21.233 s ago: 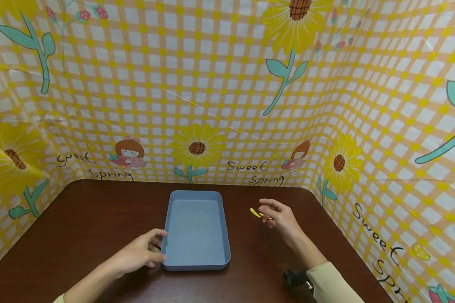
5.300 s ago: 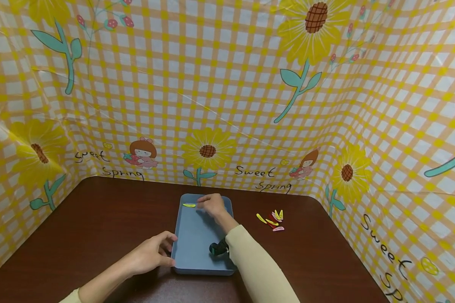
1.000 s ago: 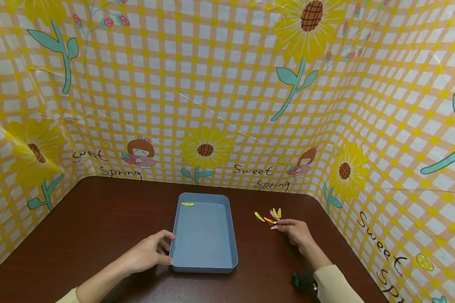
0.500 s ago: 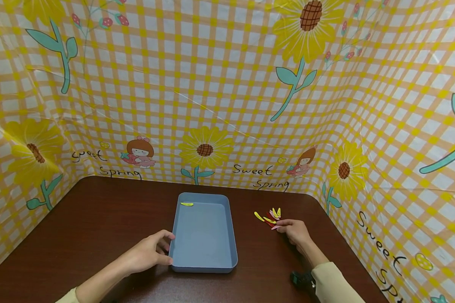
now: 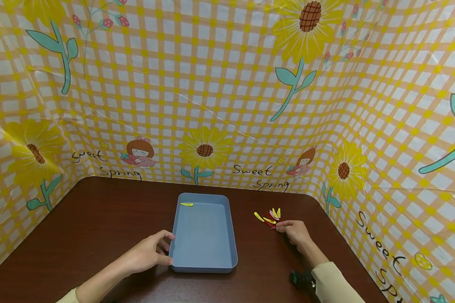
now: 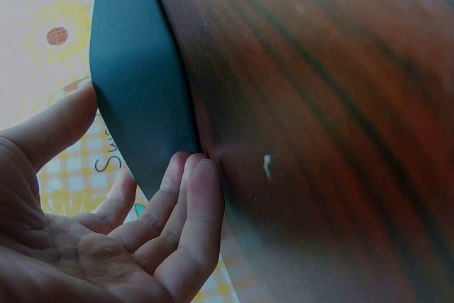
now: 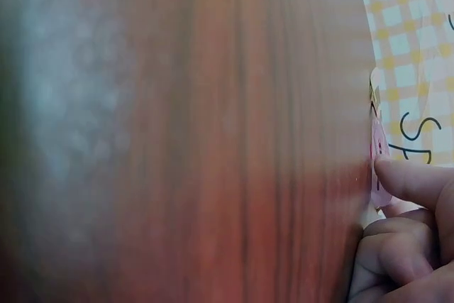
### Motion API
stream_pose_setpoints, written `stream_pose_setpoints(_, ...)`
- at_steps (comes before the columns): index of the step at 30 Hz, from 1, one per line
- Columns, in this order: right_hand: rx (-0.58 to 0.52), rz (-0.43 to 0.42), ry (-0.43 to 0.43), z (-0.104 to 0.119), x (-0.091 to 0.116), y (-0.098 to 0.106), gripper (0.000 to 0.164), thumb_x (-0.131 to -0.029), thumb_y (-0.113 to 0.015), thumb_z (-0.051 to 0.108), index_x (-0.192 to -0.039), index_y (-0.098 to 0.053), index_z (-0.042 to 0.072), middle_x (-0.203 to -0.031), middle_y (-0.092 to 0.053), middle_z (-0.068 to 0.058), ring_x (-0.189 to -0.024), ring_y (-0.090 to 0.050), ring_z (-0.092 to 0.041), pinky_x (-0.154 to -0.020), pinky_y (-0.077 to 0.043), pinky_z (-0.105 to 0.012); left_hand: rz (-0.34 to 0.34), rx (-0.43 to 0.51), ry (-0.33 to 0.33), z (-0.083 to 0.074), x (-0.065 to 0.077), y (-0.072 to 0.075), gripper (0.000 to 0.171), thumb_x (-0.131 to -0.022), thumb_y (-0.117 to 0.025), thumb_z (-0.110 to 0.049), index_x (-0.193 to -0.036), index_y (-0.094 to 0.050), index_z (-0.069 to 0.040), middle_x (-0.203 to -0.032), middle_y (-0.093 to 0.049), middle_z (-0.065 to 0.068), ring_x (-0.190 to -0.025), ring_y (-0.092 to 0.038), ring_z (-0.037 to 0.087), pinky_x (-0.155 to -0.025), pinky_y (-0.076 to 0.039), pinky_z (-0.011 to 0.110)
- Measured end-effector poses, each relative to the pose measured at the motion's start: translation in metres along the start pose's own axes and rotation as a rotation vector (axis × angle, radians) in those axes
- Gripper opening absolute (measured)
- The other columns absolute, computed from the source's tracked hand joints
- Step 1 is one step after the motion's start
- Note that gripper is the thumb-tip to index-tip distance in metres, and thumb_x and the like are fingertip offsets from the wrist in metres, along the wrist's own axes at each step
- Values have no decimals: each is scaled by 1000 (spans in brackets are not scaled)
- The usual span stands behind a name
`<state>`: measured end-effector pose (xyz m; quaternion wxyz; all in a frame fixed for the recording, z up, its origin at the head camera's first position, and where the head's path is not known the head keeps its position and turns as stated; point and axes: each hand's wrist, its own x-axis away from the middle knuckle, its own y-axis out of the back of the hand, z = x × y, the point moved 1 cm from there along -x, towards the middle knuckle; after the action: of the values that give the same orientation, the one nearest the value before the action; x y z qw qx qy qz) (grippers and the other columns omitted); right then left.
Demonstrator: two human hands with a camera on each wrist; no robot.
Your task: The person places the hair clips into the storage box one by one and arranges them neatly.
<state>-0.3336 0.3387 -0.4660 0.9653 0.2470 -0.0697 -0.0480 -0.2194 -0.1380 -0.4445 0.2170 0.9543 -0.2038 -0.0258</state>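
My right hand (image 5: 296,233) pinches a pink hair clip (image 7: 381,188) between thumb and finger, right at the table top. In the head view the fingers hide most of that clip. Close beside them lie a red hair clip (image 5: 270,225) and a yellow hair clip (image 5: 269,221). My left hand (image 5: 148,251) rests its fingertips and thumb against the left side of a blue rectangular tray (image 5: 202,269). In the left wrist view the fingers (image 6: 202,204) touch the tray's outer wall. One yellow snap clip (image 5: 187,204) lies inside the tray, at its far left corner.
A further yellow clip (image 5: 258,216) lies left of the small pile, with a pink clip (image 5: 274,215) and more yellow at the back. The brown table (image 5: 110,210) ends at a checked, flower-print cloth (image 5: 227,105) standing around its back and sides.
Over the last second my right hand has stayed by the pile and taken hold of the pink clip, which has tilted up at the fingertips. Left hand and tray have kept their place.
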Motion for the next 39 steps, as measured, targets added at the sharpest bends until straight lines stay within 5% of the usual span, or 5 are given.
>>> stream_pose_setpoints(8, 40, 16, -28, -5, 0, 9, 21, -92, -70, 13, -105, -74, -3, -48, -33, 8, -42, -23, -7, -43, -25, -24, 6, -7, 16, 0, 1, -2, 59, -83, -81, -13, -133, -52, -3, -108, -60, 15, -88, -59, 23, -70, -49, 37)
stream_pose_setpoints(18, 4, 20, -15, -5, -1, 11, 32, -92, -70, 11, -120, -66, -6, -50, -34, 9, -43, -23, -7, -43, -26, -24, 5, 11, -1, 0, 2, 0, 59, -83, -81, -10, -133, -51, -1, -108, -60, 15, -87, -59, 23, -70, -49, 38)
stream_pose_setpoints(31, 120, 47, 0, 3, -3, 8, 25, -92, -71, 23, -110, -76, 6, -51, -35, 8, -43, -24, -9, -42, -26, -25, 1, 0, 11, -1, 1, 0, 58, -83, -81, -11, -132, -52, -3, -108, -61, 14, -88, -59, 23, -70, -49, 37)
stream_pose_setpoints(39, 153, 71, 8, 3, -1, 7, 21, -94, -67, 23, -103, -78, 7, -59, -56, 5, -42, -22, -8, -41, -25, -25, -4, 4, 5, -1, 0, -1, 57, -82, -81, -9, -132, -52, -1, -107, -61, 14, -87, -59, 23, -70, -49, 38)
